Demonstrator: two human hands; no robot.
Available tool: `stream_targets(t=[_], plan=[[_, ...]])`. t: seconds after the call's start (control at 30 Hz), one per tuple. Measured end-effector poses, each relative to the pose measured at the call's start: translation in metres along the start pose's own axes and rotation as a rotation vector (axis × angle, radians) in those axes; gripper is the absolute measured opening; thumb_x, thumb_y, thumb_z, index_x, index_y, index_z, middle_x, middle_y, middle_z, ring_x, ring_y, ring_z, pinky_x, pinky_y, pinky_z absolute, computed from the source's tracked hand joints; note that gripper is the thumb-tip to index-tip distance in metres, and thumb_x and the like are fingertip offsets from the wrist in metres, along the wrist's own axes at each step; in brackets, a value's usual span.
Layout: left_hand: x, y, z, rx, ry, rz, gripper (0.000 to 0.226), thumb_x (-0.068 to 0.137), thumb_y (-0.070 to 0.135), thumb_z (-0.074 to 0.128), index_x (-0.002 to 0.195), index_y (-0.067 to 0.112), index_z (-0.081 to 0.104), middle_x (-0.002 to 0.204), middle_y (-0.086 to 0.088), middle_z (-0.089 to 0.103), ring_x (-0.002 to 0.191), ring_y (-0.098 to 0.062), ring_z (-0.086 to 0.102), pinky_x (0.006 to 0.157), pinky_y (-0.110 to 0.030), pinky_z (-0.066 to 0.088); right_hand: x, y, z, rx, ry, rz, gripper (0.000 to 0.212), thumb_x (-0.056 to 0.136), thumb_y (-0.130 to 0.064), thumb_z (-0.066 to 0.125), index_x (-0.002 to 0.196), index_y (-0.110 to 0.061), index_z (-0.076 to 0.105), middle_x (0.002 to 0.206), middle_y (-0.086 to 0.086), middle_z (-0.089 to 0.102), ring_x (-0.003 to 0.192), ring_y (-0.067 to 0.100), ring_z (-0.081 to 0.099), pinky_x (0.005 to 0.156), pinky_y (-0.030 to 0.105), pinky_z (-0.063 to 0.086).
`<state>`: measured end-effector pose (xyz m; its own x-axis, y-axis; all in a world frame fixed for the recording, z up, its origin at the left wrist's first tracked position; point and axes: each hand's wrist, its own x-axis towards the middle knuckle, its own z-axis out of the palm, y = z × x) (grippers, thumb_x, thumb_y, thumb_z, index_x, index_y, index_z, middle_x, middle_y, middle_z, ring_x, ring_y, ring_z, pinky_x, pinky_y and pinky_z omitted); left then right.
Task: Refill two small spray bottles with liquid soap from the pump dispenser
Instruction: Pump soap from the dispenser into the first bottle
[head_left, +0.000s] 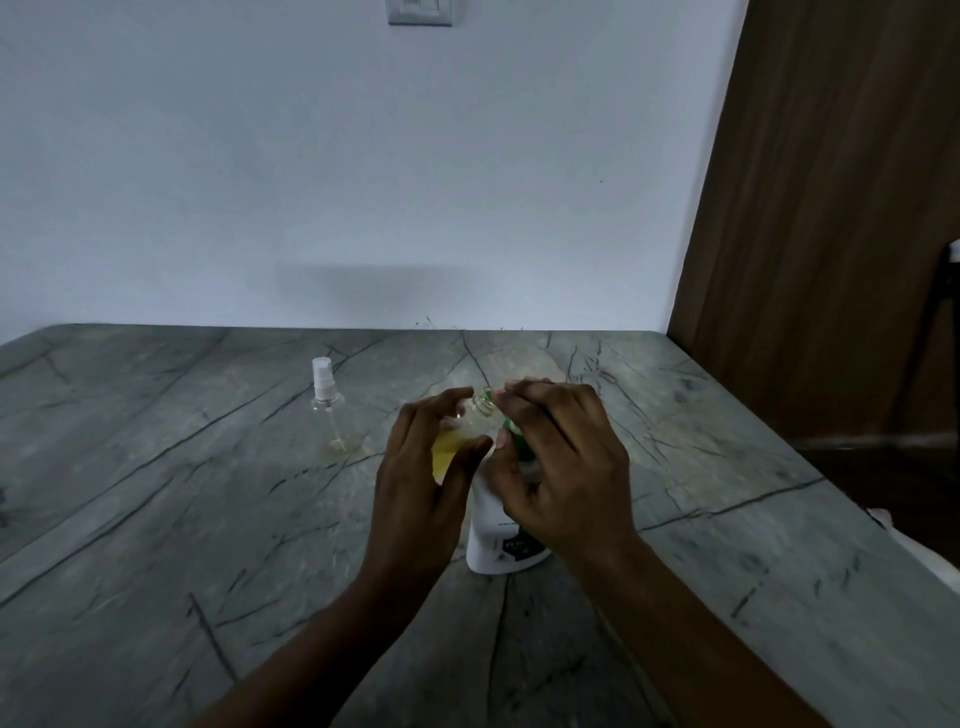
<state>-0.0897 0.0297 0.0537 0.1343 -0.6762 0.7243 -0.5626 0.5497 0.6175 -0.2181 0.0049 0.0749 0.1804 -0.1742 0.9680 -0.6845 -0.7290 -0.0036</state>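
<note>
Fingers (439, 415) of my left hand (415, 483) clamp the uncapped small bottle (480, 404), tilted so its mouth faces the green spout (519, 447). Right hand (563, 462) curls over the pump dispenser (488, 540), central on the tabletop (208, 519), to press. Second spray bottle (326, 405) stands capped nearer the far edge.

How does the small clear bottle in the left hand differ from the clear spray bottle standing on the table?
The small clear held bottle is uncapped and tilted; the standing clear spray bottle wears its white sprayer, upright. The held one shows much yellow liquid, the standing one a trace. Both are small, clear.
</note>
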Motion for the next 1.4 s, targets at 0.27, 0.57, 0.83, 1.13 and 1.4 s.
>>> stream_targets(t=[0.27, 0.57, 0.83, 1.13, 1.4], plan=[[-0.003, -0.003, 0.001, -0.007, -0.001, 0.005, 0.040, 0.084, 0.019, 0.056, 0.118, 0.036, 0.046, 0.107, 0.019, 0.049, 0.100, 0.008, 0.050, 0.079, -0.003, 0.038, -0.009, 0.000, 0.005, 0.003, 0.017, 0.018, 0.022, 0.080, -0.011, 0.060, 0.092, 0.004, 0.072, 0.095, 0.014, 0.069, 0.095, 0.021, 0.056, 0.090, 0.016, 0.039], [-0.005, -0.004, 0.003, -0.012, -0.015, -0.005, 0.037, 0.084, 0.026, 0.053, 0.119, 0.035, 0.045, 0.109, 0.019, 0.049, 0.101, 0.009, 0.049, 0.079, -0.003, 0.038, -0.010, -0.001, 0.005, 0.004, 0.014, 0.029, 0.024, 0.081, -0.014, 0.058, 0.091, 0.003, 0.072, 0.094, 0.014, 0.069, 0.095, 0.020, 0.056, 0.089, 0.015, 0.039], [0.001, 0.003, 0.001, -0.046, 0.008, -0.009, 0.037, 0.083, 0.023, 0.055, 0.118, 0.032, 0.047, 0.108, 0.014, 0.051, 0.101, 0.005, 0.051, 0.080, -0.006, 0.040, 0.000, 0.001, 0.000, 0.008, -0.003, 0.002, 0.027, 0.082, -0.014, 0.055, 0.096, 0.002, 0.071, 0.098, 0.014, 0.068, 0.097, 0.021, 0.053, 0.085, 0.019, 0.041], [0.001, 0.003, 0.000, -0.037, -0.001, -0.018, 0.036, 0.084, 0.026, 0.053, 0.117, 0.035, 0.045, 0.109, 0.019, 0.049, 0.101, 0.008, 0.050, 0.080, -0.004, 0.039, 0.003, 0.002, -0.001, 0.007, -0.012, -0.013, 0.027, 0.083, -0.014, 0.053, 0.095, 0.002, 0.072, 0.097, 0.014, 0.068, 0.095, 0.020, 0.054, 0.084, 0.020, 0.042], [-0.002, 0.000, 0.001, -0.037, -0.007, -0.032, 0.038, 0.088, 0.020, 0.059, 0.117, 0.039, 0.045, 0.109, 0.019, 0.050, 0.100, 0.005, 0.052, 0.079, -0.006, 0.041, -0.003, 0.000, 0.004, 0.008, 0.029, 0.016, 0.024, 0.081, -0.014, 0.057, 0.091, 0.002, 0.072, 0.093, 0.013, 0.069, 0.094, 0.019, 0.055, 0.088, 0.014, 0.037]])
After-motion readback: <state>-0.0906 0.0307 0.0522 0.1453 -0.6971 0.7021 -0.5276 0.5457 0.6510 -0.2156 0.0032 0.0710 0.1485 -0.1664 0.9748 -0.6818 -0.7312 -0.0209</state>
